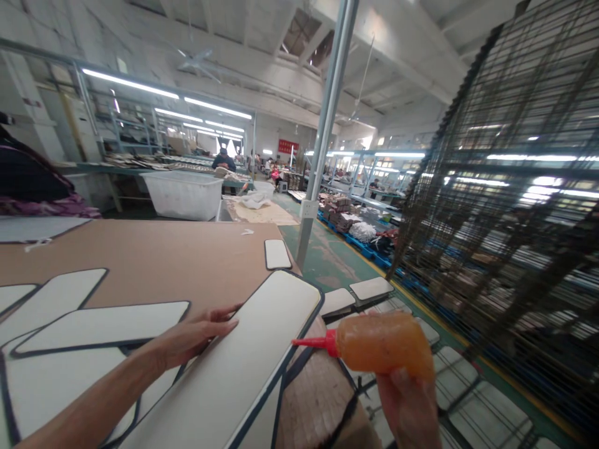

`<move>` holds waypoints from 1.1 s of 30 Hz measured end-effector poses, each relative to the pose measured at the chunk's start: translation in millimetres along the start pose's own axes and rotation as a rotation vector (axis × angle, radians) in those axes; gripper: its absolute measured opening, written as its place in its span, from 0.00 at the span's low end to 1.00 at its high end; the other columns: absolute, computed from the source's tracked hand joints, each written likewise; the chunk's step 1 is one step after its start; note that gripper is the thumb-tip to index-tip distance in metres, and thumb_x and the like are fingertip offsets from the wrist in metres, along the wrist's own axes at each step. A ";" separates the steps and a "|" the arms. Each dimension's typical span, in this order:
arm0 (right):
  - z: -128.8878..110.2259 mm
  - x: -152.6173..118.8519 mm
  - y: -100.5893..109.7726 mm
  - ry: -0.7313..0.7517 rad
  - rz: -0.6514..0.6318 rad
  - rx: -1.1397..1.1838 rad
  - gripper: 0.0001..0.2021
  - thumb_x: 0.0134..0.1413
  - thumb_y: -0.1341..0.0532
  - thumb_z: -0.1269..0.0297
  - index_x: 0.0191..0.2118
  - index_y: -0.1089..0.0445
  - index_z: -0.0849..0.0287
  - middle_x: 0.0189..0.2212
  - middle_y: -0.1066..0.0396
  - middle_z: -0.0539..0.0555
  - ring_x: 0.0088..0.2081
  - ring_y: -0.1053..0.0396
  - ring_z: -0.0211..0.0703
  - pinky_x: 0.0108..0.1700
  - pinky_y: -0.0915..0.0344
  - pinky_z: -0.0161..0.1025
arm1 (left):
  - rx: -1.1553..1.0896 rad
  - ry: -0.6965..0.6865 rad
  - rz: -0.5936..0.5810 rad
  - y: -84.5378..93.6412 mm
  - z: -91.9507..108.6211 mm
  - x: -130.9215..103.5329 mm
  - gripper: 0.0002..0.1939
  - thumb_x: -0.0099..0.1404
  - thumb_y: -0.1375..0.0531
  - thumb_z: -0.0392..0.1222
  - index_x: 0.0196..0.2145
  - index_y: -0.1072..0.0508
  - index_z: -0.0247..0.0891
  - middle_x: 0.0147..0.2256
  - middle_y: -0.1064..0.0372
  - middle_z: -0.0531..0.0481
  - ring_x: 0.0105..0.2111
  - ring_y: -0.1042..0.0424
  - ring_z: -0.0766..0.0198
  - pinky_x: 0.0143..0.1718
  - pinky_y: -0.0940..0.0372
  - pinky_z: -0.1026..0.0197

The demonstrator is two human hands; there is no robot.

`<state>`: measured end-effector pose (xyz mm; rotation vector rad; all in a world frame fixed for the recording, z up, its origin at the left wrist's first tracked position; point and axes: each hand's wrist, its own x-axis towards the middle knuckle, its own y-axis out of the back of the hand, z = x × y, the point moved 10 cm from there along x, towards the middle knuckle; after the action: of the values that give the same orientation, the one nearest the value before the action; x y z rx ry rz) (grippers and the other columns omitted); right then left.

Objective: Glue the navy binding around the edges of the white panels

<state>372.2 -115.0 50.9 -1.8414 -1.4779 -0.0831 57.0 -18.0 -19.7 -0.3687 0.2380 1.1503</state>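
Observation:
My left hand (pixel 210 330) grips the far-left edge of a long white panel (pixel 262 337) with rounded corners and a dark rim. Its thumb lies on the white face, and the other fingers are partly hidden at the edge. A squeeze bottle (pixel 384 343) of amber liquid is held on its side in my right hand (pixel 407 399). The bottle's red nozzle (pixel 311 342) points left, its tip at the panel's right edge. Under the panel are a second white piece and a worn wooden surface (pixel 318 393).
Similar dark-rimmed panels (pixel 103 324) overlap on the brown tabletop (pixel 187 249) at left. A small white piece (pixel 277 254) lies near its far corner. A metal post (pixel 322 131) stands beyond. More panels (pixel 458 374) and a wire rack (pixel 496 187) are at right. A person's sleeve (pixel 28 168) shows at far left.

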 end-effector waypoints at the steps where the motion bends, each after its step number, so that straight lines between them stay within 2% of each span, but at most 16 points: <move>1: 1.8 -0.3 -1.1 -0.008 -0.006 0.004 0.29 0.52 0.36 0.63 0.59 0.43 0.50 0.52 0.31 0.62 0.51 0.32 0.61 0.50 0.35 0.63 | -0.007 -0.002 0.014 -0.8 1.5 0.4 0.41 0.50 0.31 0.48 0.59 0.39 0.39 0.46 0.26 0.44 0.43 0.26 0.56 0.39 0.32 0.63; 8: 11.6 -3.5 -3.1 -0.066 0.006 -0.003 0.35 0.49 0.35 0.61 0.62 0.49 0.48 0.53 0.33 0.62 0.51 0.33 0.63 0.48 0.34 0.62 | -0.034 -0.010 0.072 1.3 5.7 11.0 0.41 0.47 0.30 0.49 0.57 0.36 0.41 0.43 0.24 0.45 0.39 0.25 0.58 0.34 0.31 0.64; 17: 15.5 -3.4 -7.9 -0.092 -0.057 0.056 0.38 0.49 0.34 0.61 0.63 0.52 0.47 0.54 0.33 0.63 0.54 0.36 0.63 0.50 0.36 0.63 | -0.075 -0.039 0.069 -1.3 13.2 23.3 0.37 0.48 0.30 0.47 0.55 0.34 0.39 0.40 0.23 0.44 0.35 0.24 0.59 0.31 0.31 0.64; 25: 18.7 -6.4 -8.9 -0.160 -0.008 0.037 0.37 0.46 0.33 0.56 0.61 0.46 0.48 0.52 0.31 0.60 0.56 0.38 0.61 0.54 0.39 0.61 | -0.125 -0.042 0.062 -7.5 21.2 27.3 0.39 0.46 0.29 0.46 0.55 0.33 0.37 0.39 0.23 0.43 0.35 0.25 0.57 0.33 0.30 0.62; 28: 16.9 -7.5 -10.5 -0.174 -0.015 -0.003 0.35 0.44 0.32 0.53 0.59 0.41 0.52 0.50 0.29 0.62 0.56 0.37 0.62 0.54 0.39 0.60 | -0.136 -0.038 0.071 -7.6 22.7 27.7 0.37 0.47 0.29 0.45 0.54 0.32 0.37 0.38 0.22 0.44 0.33 0.24 0.59 0.32 0.30 0.62; 33: 16.6 -11.9 -16.7 -0.250 -0.004 -0.017 0.34 0.42 0.32 0.50 0.57 0.38 0.50 0.50 0.29 0.60 0.55 0.37 0.62 0.55 0.40 0.60 | -0.142 -0.057 0.033 -10.1 25.5 32.3 0.33 0.49 0.30 0.43 0.53 0.31 0.36 0.39 0.22 0.42 0.33 0.24 0.59 0.33 0.30 0.62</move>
<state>347.4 -114.1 41.9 -1.9166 -1.6540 0.1374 78.9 15.9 -6.7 -0.4580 0.1126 1.2122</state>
